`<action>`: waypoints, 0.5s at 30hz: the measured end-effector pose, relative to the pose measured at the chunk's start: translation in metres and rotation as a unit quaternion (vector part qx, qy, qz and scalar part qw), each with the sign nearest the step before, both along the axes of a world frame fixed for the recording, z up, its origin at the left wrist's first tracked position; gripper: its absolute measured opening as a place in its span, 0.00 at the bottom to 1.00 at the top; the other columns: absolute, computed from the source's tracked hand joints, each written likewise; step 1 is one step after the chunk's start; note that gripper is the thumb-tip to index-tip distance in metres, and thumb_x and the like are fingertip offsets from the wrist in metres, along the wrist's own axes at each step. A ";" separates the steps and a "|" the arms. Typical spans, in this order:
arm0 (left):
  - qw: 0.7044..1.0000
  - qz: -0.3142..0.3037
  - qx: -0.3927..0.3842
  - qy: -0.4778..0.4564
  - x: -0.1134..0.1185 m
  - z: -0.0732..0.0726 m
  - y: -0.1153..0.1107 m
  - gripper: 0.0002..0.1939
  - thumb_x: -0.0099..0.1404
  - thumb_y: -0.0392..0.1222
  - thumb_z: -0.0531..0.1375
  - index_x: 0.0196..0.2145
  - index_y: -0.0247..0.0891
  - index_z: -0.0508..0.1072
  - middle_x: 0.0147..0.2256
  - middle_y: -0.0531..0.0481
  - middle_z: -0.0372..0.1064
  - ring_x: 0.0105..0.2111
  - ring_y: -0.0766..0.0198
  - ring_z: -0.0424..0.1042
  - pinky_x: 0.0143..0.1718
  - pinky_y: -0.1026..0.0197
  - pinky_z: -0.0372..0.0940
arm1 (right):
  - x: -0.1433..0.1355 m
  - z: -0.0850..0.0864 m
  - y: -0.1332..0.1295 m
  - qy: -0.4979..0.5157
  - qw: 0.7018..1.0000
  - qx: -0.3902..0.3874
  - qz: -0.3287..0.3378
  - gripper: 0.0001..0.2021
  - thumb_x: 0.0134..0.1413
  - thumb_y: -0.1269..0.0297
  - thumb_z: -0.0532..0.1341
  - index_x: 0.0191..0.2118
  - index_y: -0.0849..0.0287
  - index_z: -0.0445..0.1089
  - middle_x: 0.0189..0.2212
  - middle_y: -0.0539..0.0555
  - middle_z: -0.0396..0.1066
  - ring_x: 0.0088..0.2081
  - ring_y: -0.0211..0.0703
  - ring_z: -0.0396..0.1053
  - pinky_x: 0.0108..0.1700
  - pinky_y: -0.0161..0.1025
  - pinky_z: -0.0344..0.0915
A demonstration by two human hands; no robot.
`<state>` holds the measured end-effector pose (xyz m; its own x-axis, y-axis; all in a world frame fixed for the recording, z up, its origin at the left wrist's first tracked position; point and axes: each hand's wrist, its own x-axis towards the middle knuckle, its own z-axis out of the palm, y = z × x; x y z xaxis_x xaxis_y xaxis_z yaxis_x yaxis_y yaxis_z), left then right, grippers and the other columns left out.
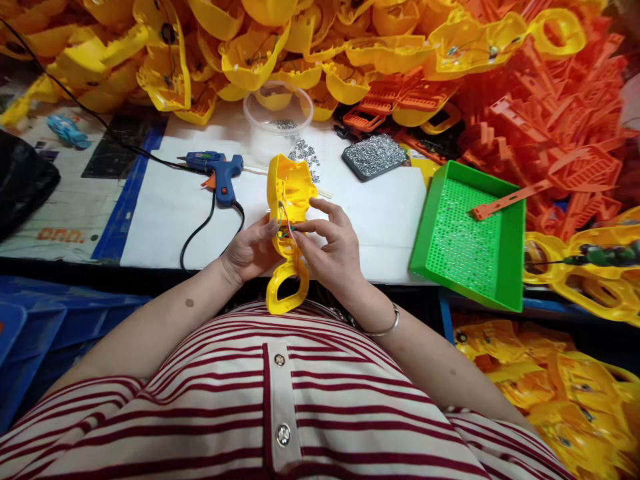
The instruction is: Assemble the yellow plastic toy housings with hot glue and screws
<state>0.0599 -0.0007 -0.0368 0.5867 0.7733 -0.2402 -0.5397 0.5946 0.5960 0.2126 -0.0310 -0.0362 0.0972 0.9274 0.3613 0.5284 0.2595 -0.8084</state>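
A yellow plastic toy shell half [291,183] with a loop handle at its lower end is held up over the table's front edge, its hollow side facing me. Thin coloured wires run down its inside. Around its left side my left hand [253,250] is closed, thumb on the rim. My right hand [333,247] reaches in from the right, thumb and index finger pinched at the wires near the shell's narrow middle. The other fingers of that hand are raised. What exactly sits between the pinching fingertips is small and partly hidden.
A blue glue gun [220,172] lies left on white paper, its cord looping forward. Behind are a clear tub [279,120], loose screws [304,153] and a black tray of screws [375,157]. A green basket [470,233] stands right. Yellow shells and orange parts [560,140] pile up behind.
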 end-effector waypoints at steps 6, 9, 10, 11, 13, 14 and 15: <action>0.996 0.064 -0.061 0.023 0.014 0.017 -0.004 0.10 0.62 0.45 0.64 0.39 0.37 0.76 0.31 0.51 0.77 0.28 0.64 0.74 0.30 0.64 0.70 | 0.009 0.022 0.000 0.367 0.899 -0.239 -0.026 0.11 0.45 0.60 0.70 0.31 0.58 0.69 0.27 0.48 0.71 0.26 0.32 0.66 0.29 0.32 0.65; 0.995 0.054 -0.075 0.040 0.020 0.025 -0.007 0.12 0.66 0.48 0.60 0.40 0.37 0.75 0.28 0.52 0.75 0.24 0.65 0.72 0.28 0.63 0.70 | 0.013 0.024 -0.007 0.511 0.781 -0.359 0.001 0.10 0.45 0.65 0.68 0.32 0.60 0.68 0.23 0.47 0.70 0.20 0.28 0.61 0.20 0.27 0.57; 0.995 0.043 -0.079 0.044 0.021 0.026 -0.008 0.13 0.66 0.49 0.59 0.40 0.37 0.75 0.27 0.51 0.74 0.24 0.65 0.72 0.28 0.62 0.70 | 0.013 0.025 -0.010 0.529 0.755 -0.387 0.025 0.08 0.46 0.67 0.67 0.32 0.60 0.68 0.23 0.47 0.70 0.19 0.28 0.61 0.19 0.26 0.57; 0.995 0.034 -0.080 0.051 0.022 0.027 -0.008 0.15 0.66 0.51 0.59 0.39 0.36 0.75 0.27 0.50 0.74 0.23 0.65 0.71 0.29 0.61 0.70 | 0.013 0.025 -0.012 0.539 0.733 -0.413 0.053 0.07 0.47 0.68 0.66 0.32 0.61 0.68 0.23 0.48 0.70 0.19 0.28 0.62 0.18 0.26 0.57; 0.994 0.036 -0.079 0.070 0.021 0.027 -0.009 0.15 0.66 0.51 0.59 0.39 0.35 0.74 0.27 0.50 0.73 0.22 0.65 0.70 0.30 0.61 0.70 | 0.011 0.027 -0.016 0.557 0.700 -0.437 0.094 0.06 0.47 0.71 0.66 0.31 0.62 0.68 0.21 0.47 0.70 0.17 0.28 0.62 0.17 0.25 0.57; 0.993 0.044 -0.077 0.080 0.020 0.026 -0.009 0.15 0.66 0.51 0.60 0.39 0.35 0.74 0.27 0.50 0.73 0.22 0.66 0.70 0.29 0.61 0.70 | 0.011 0.028 -0.017 0.574 0.691 -0.430 0.093 0.06 0.47 0.72 0.66 0.30 0.61 0.68 0.20 0.46 0.69 0.17 0.28 0.62 0.17 0.24 0.58; 0.992 0.054 -0.076 0.088 0.020 0.026 -0.009 0.14 0.66 0.50 0.60 0.39 0.35 0.74 0.27 0.51 0.72 0.22 0.66 0.69 0.29 0.62 0.69 | 0.011 0.029 -0.017 0.597 0.686 -0.410 0.076 0.06 0.48 0.72 0.66 0.30 0.61 0.67 0.19 0.45 0.69 0.17 0.27 0.63 0.18 0.23 0.60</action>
